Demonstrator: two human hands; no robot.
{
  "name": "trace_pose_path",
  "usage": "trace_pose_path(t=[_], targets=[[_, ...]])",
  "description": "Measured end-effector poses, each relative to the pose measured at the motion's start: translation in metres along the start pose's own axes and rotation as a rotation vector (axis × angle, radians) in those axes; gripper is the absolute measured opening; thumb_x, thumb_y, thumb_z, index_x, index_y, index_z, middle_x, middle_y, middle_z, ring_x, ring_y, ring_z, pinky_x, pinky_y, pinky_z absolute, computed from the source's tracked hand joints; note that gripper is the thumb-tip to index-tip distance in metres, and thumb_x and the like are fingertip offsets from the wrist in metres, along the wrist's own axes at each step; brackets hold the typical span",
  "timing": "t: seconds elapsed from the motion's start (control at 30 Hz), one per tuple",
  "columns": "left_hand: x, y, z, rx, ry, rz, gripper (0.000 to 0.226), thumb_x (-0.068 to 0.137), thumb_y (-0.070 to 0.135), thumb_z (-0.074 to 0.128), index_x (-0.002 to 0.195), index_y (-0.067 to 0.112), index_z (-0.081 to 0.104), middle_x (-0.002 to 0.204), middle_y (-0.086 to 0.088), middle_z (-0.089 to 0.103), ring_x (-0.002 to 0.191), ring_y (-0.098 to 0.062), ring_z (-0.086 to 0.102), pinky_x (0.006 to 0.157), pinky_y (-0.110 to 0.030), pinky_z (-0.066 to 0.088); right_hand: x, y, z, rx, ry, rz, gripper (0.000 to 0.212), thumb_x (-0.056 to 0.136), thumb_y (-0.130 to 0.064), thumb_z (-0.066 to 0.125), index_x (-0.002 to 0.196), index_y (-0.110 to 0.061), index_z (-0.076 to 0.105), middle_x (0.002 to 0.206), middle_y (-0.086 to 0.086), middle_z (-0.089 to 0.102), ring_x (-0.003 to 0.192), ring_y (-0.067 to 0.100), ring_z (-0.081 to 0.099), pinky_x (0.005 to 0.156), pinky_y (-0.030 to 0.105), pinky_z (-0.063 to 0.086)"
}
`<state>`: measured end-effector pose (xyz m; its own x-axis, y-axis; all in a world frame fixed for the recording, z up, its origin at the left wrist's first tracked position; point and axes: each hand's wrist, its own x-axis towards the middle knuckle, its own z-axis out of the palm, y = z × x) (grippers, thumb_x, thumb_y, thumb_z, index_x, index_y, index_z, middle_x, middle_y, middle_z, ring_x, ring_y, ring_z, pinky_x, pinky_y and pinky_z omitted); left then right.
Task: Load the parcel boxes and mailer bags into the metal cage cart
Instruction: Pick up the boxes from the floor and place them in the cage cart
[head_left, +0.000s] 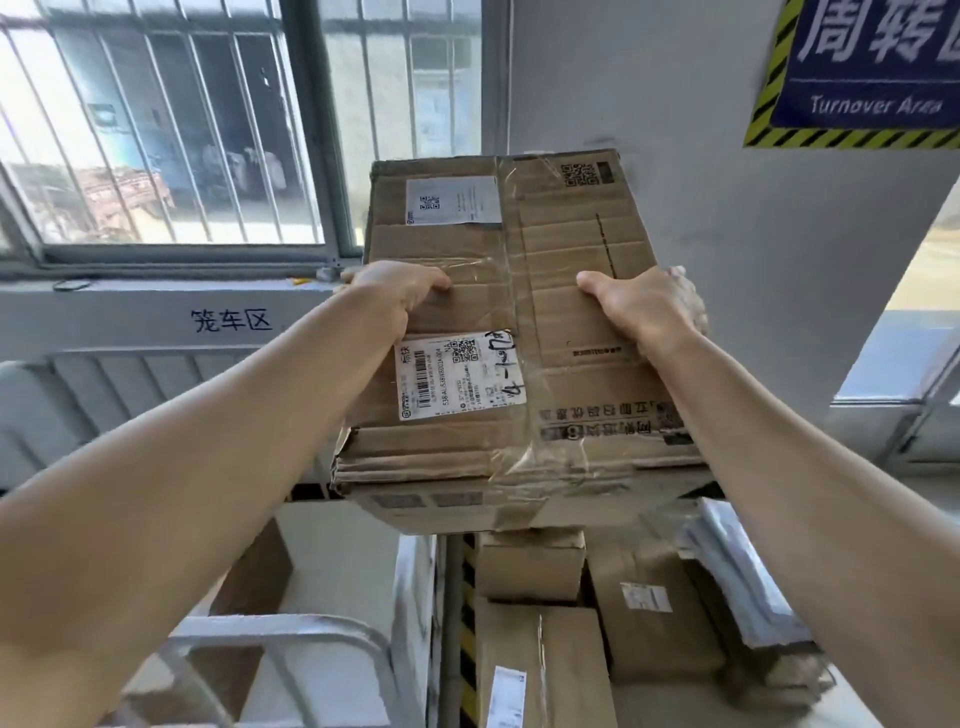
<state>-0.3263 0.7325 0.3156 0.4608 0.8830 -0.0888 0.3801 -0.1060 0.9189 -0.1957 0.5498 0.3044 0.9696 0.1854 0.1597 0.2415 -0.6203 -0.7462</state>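
a: what is the person holding?

b: both hands are gripping one large, worn parcel box (561, 234), holding it up in front of a barred window. the left hand (395, 291) is clasping its left edge and the right hand (644, 306) its right edge. the thumbs are lying on the upper face and the fingers are wrapping out of sight behind.

a: how is the box lying?

b: its long axis is running away from the person, with the far end tilting upward. the hands are sitting about midway along, neither one nearer.

a: and where is it going?

b: directly below its near end, smaller stacked boxes (530, 571) and grey mailer bags (737, 582) are lying beside a rounded metal rail (291, 626), probably the cart's. the box is likely needing to come straight down, levelling out.
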Motion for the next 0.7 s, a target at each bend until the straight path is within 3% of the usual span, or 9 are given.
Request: trace_pose_path(t=[0.03,0.13,0.23,0.3,0.33,0.43,0.57,0.63,0.7], targets=[[0.010,-0.005,-0.020,-0.028,-0.027,0.003,0.062,0.079,0.033,0.075,0.131,0.007,0.051,0.137,-0.010,0.048,0.117,-0.024,0.048,0.104,-0.036,0.042,-0.004,-0.016,0.015,0.014,-0.019,-0.023,0.108,0.070,-0.072,0.062,0.145,0.000,0.032,0.141,0.014,0.047,0.128,0.034,0.046,0.106,0.044,0.039],[0.045,-0.029,-0.091,-0.003,0.072,-0.045,0.078,0.062,0.034,0.084,0.127,0.008,0.052,0.130,-0.010,0.049,0.106,-0.022,0.051,0.095,-0.039,0.048,-0.020,-0.067,0.077,0.039,-0.090,-0.098,0.099,0.069,-0.073,0.061,0.138,-0.004,0.046,0.138,0.012,0.051,0.124,0.033,0.049,0.102,0.045,0.043],[0.078,-0.051,-0.149,0.027,0.087,-0.043,0.057,0.081,0.023,0.074,0.130,0.006,0.051,0.111,-0.008,0.055,0.093,-0.019,0.051,0.104,-0.038,0.043,-0.036,-0.110,0.140,0.074,-0.163,-0.102,0.096,0.062,-0.077,0.061,0.129,-0.008,0.055,0.130,0.009,0.058,0.118,0.032,0.054,0.099,0.043,0.046],[0.098,-0.068,-0.181,0.080,0.159,-0.052,0.036,0.079,0.026,0.075,0.109,0.013,0.058,0.119,-0.010,0.058,0.104,-0.020,0.054,0.101,-0.038,0.046,-0.045,-0.131,0.182,0.095,-0.204,-0.090,0.092,0.059,-0.077,0.061,0.124,-0.011,0.058,0.123,0.008,0.062,0.114,0.031,0.057,0.097,0.042,0.047],[0.107,-0.077,-0.195,0.111,0.183,-0.063,0.037,0.074,0.029,0.078,0.100,0.014,0.058,0.118,-0.009,0.059,0.107,-0.022,0.056,0.097,-0.039,0.049,-0.048,-0.138,0.201,0.099,-0.225,-0.087,0.088,0.063,-0.075,0.062,0.122,-0.011,0.059,0.122,0.008,0.062,0.113,0.031,0.057,0.097,0.041,0.047],[0.138,-0.101,-0.222,0.160,0.205,-0.119,0.050,0.060,0.032,0.082,0.098,0.010,0.060,0.112,-0.007,0.059,0.107,-0.025,0.059,0.092,-0.039,0.053,-0.057,-0.153,0.250,0.091,-0.286,-0.056,0.085,0.067,-0.073,0.061,0.123,-0.009,0.058,0.123,0.008,0.062,0.114,0.031,0.057,0.096,0.038,0.047],[0.178,-0.133,-0.236,0.198,0.225,-0.163,0.056,0.065,0.029,0.082,0.111,0.006,0.060,0.106,-0.008,0.051,0.100,-0.023,0.055,0.080,-0.032,0.054,-0.058,-0.157,0.304,0.071,-0.359,0.012,0.097,0.057,-0.078,0.059,0.124,-0.007,0.057,0.123,0.009,0.063,0.112,0.031,0.059,0.096,0.040,0.048],[0.197,-0.153,-0.233,0.200,0.205,-0.214,0.064,0.067,0.033,0.081,0.118,0.004,0.057,0.115,-0.011,0.051,0.103,-0.024,0.052,0.075,-0.029,0.049,-0.053,-0.153,0.330,0.033,-0.381,0.027,0.098,0.058,-0.079,0.059,0.124,-0.006,0.057,0.124,0.010,0.063,0.114,0.031,0.058,0.097,0.038,0.047],[0.210,-0.172,-0.226,0.224,0.171,-0.278,0.086,0.059,0.039,0.081,0.131,0.002,0.050,0.133,-0.014,0.045,0.118,-0.029,0.048,0.086,-0.031,0.047,-0.049,-0.146,0.353,0.003,-0.404,0.032,0.099,0.059,-0.078,0.060,0.127,-0.005,0.054,0.127,0.012,0.061,0.116,0.031,0.057,0.096,0.037,0.046]])
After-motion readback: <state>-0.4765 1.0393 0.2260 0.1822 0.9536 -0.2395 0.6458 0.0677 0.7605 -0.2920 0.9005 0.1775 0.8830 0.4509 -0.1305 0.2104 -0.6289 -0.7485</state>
